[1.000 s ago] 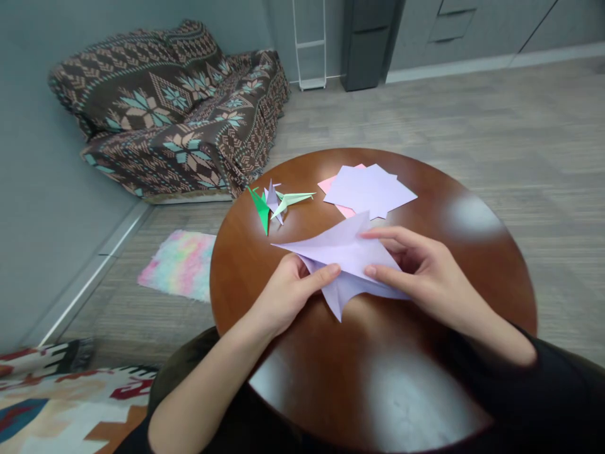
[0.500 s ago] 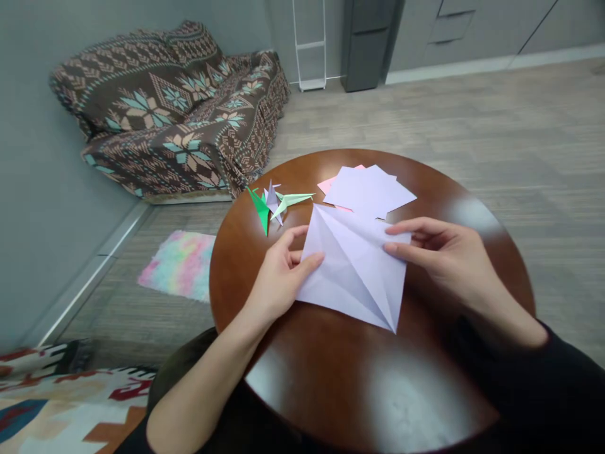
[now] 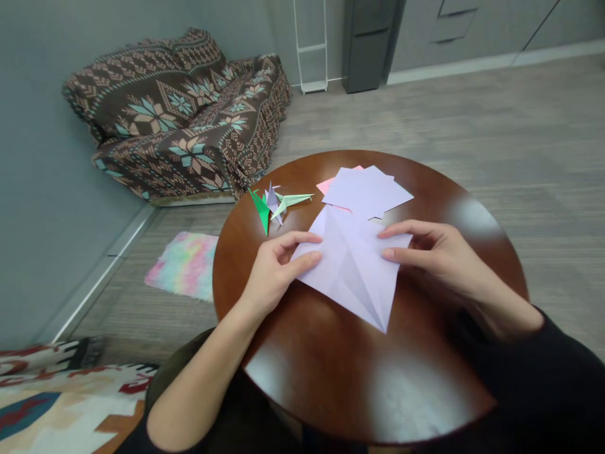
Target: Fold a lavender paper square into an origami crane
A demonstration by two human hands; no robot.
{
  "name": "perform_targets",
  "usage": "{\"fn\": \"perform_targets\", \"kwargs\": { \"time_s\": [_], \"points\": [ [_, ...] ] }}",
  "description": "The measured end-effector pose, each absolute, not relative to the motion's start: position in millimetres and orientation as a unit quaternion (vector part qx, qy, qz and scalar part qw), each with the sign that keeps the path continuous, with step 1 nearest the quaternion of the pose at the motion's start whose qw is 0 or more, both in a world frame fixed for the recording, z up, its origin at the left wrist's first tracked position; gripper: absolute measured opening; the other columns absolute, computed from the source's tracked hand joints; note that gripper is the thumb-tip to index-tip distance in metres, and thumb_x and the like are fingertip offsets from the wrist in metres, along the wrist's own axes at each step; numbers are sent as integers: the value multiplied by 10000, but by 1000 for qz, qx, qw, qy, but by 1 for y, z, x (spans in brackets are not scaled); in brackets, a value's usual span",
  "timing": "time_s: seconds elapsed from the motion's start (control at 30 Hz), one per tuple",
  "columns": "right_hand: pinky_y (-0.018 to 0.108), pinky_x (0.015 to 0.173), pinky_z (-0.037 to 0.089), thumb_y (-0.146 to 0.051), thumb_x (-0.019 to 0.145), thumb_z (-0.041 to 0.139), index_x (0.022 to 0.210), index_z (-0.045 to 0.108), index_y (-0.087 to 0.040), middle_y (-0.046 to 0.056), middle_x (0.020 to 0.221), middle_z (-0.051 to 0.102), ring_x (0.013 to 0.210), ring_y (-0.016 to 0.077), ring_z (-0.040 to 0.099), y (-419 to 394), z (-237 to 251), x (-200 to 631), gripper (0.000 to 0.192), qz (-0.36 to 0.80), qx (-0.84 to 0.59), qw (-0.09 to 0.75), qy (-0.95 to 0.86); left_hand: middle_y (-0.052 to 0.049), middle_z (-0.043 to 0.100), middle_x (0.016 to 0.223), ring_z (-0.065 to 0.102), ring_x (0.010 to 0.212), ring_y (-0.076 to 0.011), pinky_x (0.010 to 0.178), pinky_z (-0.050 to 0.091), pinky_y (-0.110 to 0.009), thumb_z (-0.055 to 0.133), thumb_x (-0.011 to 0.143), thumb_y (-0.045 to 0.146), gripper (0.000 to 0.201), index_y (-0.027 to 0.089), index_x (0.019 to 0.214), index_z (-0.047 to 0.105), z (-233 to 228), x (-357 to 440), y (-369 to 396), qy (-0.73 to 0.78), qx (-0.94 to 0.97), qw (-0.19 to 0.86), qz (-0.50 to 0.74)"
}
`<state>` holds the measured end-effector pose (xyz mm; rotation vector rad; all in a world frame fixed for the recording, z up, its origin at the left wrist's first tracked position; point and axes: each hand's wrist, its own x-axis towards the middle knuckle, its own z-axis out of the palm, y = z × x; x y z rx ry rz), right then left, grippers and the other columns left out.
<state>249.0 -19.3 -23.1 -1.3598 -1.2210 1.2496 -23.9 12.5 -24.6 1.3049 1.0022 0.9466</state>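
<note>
A creased sheet of lavender origami paper [image 3: 347, 265] is held up over the table between my two hands. My left hand [image 3: 278, 268] pinches its left corner, thumb on top. On the opposite side my right hand [image 3: 430, 249] grips the right corner between thumb and fingers. Fold lines fan across the sheet toward its near corner. Just beyond it lies a fanned stack of lavender paper [image 3: 366, 189], with pink edges showing beneath. Left of the stack sit folded paper cranes: a green one [image 3: 261, 211], a purple one [image 3: 272, 200] and a pale green one [image 3: 290, 200].
The round brown table [image 3: 378, 384] has a glossy top. Past it on the left stands a sofa [image 3: 189, 120] under a patterned cover. A pastel fluffy rug [image 3: 184, 265] lies on the floor, and a patterned cloth [image 3: 70, 403] shows at lower left.
The lavender sheet has turned slightly, and its left and right corners are bent differently. My left hand has shifted a little, its forefinger now lying over the paper's edge. The view has moved slightly.
</note>
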Motion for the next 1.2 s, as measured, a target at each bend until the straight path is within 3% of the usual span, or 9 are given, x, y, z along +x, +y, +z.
{"fn": "perform_targets", "kwargs": {
  "time_s": [0.13, 0.37, 0.5, 0.67, 0.77, 0.83, 0.97, 1.07, 1.2],
  "points": [
    [321, 639, 582, -397, 661, 937, 1033, 833, -224, 47, 914, 803, 761, 218, 714, -20, -24, 251, 424, 521, -529, 431, -512, -50, 760, 1073, 686, 882, -195, 790, 541, -290, 958, 602, 202, 538, 206, 1093, 740, -20, -22, 10, 400, 552, 629, 374],
    [333, 648, 576, -413, 682, 931, 984, 827, -205, 58, 846, 809, 719, 216, 716, -18, -32, 254, 381, 521, -544, 465, -464, -45, 775, 928, 647, 760, -155, 707, 483, -251, 934, 668, 311, 347, 176, 963, 811, -27, -28, 22, 466, 609, 516, 381],
    [363, 750, 583, -411, 698, 915, 1052, 810, -199, 82, 1038, 812, 870, 257, 731, -20, -30, 248, 425, 439, -546, 482, -527, -49, 778, 881, 608, 665, -145, 647, 451, -263, 921, 681, 367, 379, 171, 991, 824, -28, -26, 23, 496, 614, 463, 403],
    [381, 747, 559, -395, 776, 857, 1106, 792, -219, 62, 993, 774, 800, 242, 691, -25, -21, 245, 379, 311, -565, 426, -634, -52, 763, 849, 638, 752, -180, 726, 484, -291, 884, 734, 368, 241, 188, 885, 829, -15, -18, 17, 488, 632, 420, 430],
    [411, 841, 548, -347, 877, 759, 922, 809, -228, 93, 1045, 724, 961, 279, 692, -28, -12, 249, 136, 231, -530, 412, -704, -62, 734, 921, 657, 926, -217, 888, 498, -328, 880, 733, 316, 135, 203, 735, 807, -5, -19, 15, 458, 662, 371, 463],
    [440, 902, 529, -327, 915, 708, 836, 804, -226, 123, 1179, 690, 1097, 315, 666, -31, -3, 251, 160, 189, -507, 385, -748, -73, 733, 996, 658, 1032, -241, 982, 479, -351, 883, 727, 298, 145, 202, 682, 784, -1, -20, 14, 435, 666, 384, 470],
    [395, 793, 491, -286, 968, 637, 895, 760, -215, 73, 933, 752, 842, 244, 691, -41, 12, 240, 160, 188, -503, 288, -793, -63, 764, 875, 689, 861, -214, 833, 510, -323, 876, 750, 324, 183, 182, 712, 766, -2, -20, 9, 426, 642, 472, 430],
    [343, 730, 460, -241, 977, 615, 907, 729, -206, 37, 836, 749, 752, 201, 667, -45, 15, 224, 139, 219, -489, 283, -795, -40, 762, 781, 648, 698, -164, 660, 474, -268, 892, 734, 349, 212, 176, 754, 771, -6, -14, 1, 441, 626, 496, 410],
    [302, 666, 453, -210, 977, 588, 868, 714, -200, 31, 809, 739, 717, 183, 653, -45, 11, 209, 167, 265, -478, 299, -782, -59, 790, 813, 680, 709, -184, 661, 507, -274, 891, 734, 357, 216, 171, 792, 796, -9, -5, -6, 437, 605, 538, 392]
  ]
}}
